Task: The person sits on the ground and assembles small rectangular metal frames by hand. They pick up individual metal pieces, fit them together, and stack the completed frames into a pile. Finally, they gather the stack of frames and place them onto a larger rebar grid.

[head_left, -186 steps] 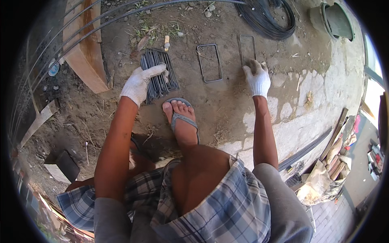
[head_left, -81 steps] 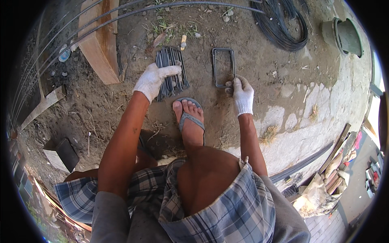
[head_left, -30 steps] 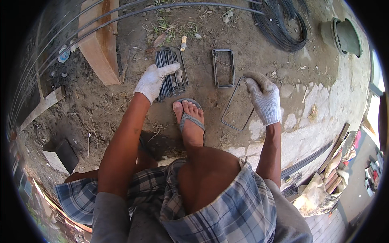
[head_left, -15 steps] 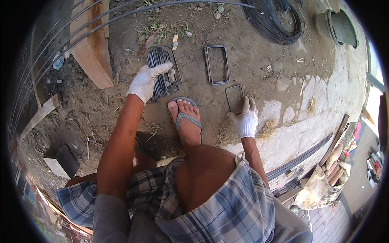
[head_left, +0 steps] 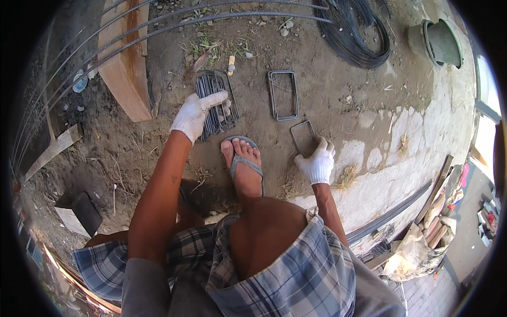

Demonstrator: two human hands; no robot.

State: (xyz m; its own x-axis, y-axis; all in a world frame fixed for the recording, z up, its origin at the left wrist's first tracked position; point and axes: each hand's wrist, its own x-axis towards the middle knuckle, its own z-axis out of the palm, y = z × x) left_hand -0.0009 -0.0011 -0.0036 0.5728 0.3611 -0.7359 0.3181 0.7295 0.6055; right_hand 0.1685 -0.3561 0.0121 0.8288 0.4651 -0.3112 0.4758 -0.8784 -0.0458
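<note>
1. One frame (head_left: pixel 294 138) is jutting from the right hand (head_left: pixel 318 161), fingers clamping it.
2. Left hand (head_left: pixel 191 116) is resting on the stack (head_left: pixel 213 124) (cannot tell if its fingers are gripping).
3. More frames (head_left: pixel 272 96) are lying nearby on dirt (head_left: pixel 280 153).

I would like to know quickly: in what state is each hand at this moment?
Left hand: closed around a stack of wire frames.
Right hand: at the near end of a single wire frame; whether it is gripping cannot be told.
</note>
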